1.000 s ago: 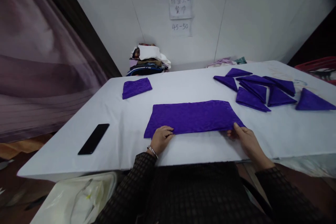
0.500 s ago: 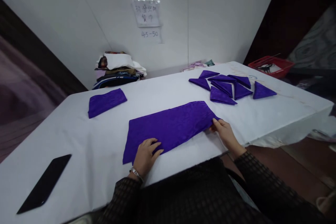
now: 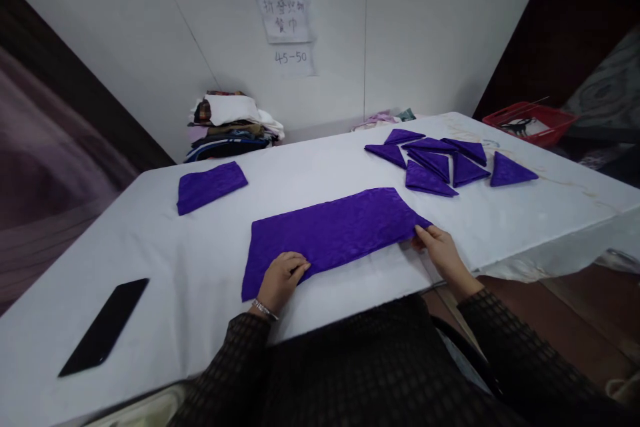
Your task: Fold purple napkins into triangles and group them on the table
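A purple cloth napkin (image 3: 330, 230), folded into a long strip, lies in front of me on the white tablecloth. My left hand (image 3: 280, 279) is at its near edge toward the left end, thumb and fingers drawn together on the fabric. At the right end, my right hand (image 3: 440, 250) pinches the near corner between thumb and fingers, with its other fingers partly hidden underneath. Farther back on the left is another folded purple napkin (image 3: 213, 187). Several napkins folded into triangles (image 3: 430, 180) are grouped at the back right, with one triangle (image 3: 513, 170) a little apart.
A black phone-like slab (image 3: 105, 327) rests on the left of the table (image 3: 200, 267). Behind the table's far edge are a pile of folded clothes (image 3: 233, 123) and a red basket (image 3: 547, 127). Handwritten paper signs (image 3: 287, 23) hang on the wall.
My left fingers, more spread before, have come together on the napkin's near edge, which now lies straighter. My right hand still pinches the right corner. The view has shifted slightly.
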`<action>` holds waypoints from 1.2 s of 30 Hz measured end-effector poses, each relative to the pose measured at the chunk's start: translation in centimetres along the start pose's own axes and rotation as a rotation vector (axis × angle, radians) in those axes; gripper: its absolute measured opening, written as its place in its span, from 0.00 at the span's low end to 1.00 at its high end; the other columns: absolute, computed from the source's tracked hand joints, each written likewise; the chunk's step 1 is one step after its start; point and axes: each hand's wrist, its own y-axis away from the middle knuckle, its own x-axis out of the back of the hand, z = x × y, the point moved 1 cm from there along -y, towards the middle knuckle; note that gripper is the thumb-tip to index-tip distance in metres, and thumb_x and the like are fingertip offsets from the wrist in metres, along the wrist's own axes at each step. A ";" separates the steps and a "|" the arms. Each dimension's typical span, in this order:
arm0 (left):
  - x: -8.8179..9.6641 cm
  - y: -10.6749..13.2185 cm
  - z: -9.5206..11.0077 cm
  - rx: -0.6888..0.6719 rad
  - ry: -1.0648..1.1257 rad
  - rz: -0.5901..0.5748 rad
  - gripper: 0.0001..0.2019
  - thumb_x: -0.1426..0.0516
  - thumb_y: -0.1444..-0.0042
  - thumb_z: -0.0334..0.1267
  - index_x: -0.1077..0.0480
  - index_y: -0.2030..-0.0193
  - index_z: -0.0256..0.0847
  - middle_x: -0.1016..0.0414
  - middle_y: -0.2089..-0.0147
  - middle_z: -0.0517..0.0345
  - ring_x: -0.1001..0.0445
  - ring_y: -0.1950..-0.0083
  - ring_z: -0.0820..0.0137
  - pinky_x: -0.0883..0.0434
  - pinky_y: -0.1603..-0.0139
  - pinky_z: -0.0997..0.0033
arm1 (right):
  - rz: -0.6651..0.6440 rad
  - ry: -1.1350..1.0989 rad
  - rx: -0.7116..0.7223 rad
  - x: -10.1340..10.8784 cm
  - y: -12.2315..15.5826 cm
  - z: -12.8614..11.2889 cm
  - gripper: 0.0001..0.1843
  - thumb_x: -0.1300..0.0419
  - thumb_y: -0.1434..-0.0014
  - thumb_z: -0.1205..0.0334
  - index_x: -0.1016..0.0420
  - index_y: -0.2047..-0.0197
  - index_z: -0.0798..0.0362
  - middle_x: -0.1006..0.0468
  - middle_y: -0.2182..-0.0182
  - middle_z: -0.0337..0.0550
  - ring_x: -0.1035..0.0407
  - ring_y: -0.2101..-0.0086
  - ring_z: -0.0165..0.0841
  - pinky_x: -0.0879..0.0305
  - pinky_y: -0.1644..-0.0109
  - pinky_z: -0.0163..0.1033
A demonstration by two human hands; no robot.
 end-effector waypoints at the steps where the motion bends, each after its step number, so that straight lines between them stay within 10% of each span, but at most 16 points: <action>1: 0.1 -0.1 0.2 0.015 0.043 -0.006 0.09 0.45 0.42 0.39 0.25 0.68 0.43 0.23 0.64 0.57 0.27 0.60 0.69 0.31 0.56 0.67 | 0.004 0.014 0.000 0.3 0.0 0.1 0.23 0.38 0.53 0.39 0.29 0.80 0.52 0.26 0.83 0.41 0.33 0.79 0.32 0.37 0.73 0.38; 15: 4.7 -2.0 2.7 0.123 0.043 -0.052 0.14 0.50 0.40 0.45 0.31 0.71 0.42 0.28 0.70 0.62 0.31 0.67 0.73 0.35 0.64 0.72 | -0.018 -0.143 -0.043 2.0 0.9 0.1 0.22 0.37 0.52 0.40 0.27 0.76 0.53 0.25 0.80 0.40 0.33 0.78 0.32 0.36 0.71 0.38; 26: 9.7 -4.1 3.1 0.256 -0.074 0.188 0.15 0.52 0.42 0.49 0.34 0.71 0.43 0.31 0.74 0.64 0.33 0.70 0.71 0.35 0.68 0.72 | 0.073 -0.322 -0.074 3.0 -0.3 1.5 0.18 0.35 0.52 0.45 0.32 0.74 0.51 0.29 0.81 0.34 0.36 0.79 0.29 0.41 0.75 0.36; 32: 13.3 -12.2 -2.1 0.434 -0.205 0.381 0.12 0.49 0.43 0.44 0.30 0.68 0.39 0.27 0.70 0.58 0.30 0.66 0.68 0.34 0.61 0.68 | 0.050 -0.334 -0.084 1.8 -0.1 0.2 0.19 0.35 0.53 0.45 0.34 0.75 0.50 0.32 0.82 0.33 0.38 0.80 0.30 0.40 0.76 0.37; 36: 12.4 -14.6 -5.9 0.565 -0.260 0.421 0.14 0.46 0.44 0.44 0.29 0.57 0.35 0.24 0.59 0.50 0.28 0.58 0.64 0.33 0.53 0.64 | 0.063 -0.313 -0.104 1.8 -0.1 1.0 0.18 0.35 0.54 0.46 0.30 0.72 0.51 0.28 0.80 0.37 0.35 0.79 0.31 0.36 0.75 0.38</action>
